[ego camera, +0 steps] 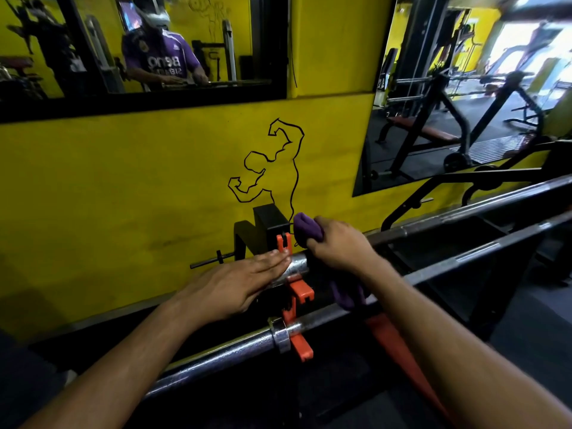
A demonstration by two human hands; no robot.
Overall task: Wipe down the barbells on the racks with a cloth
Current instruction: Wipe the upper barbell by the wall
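Several steel barbells lie across a black rack with orange hooks [298, 292]. My right hand [335, 243] grips a purple cloth [306, 228], bunched against the upper barbell [464, 221] near its chrome sleeve [295, 264]; part of the cloth hangs below my wrist [346, 297]. My left hand [238, 281] lies flat with straight fingers on that chrome sleeve, just left of the cloth. A nearer barbell [235, 351] with a chrome collar runs under both forearms.
A yellow wall [123, 187] with a black flexing-figure drawing stands close behind the rack. Mirrors [448, 103] above and to the right reflect benches and racks. A black rack post [269, 224] rises beside the cloth. More bars [483, 252] extend right.
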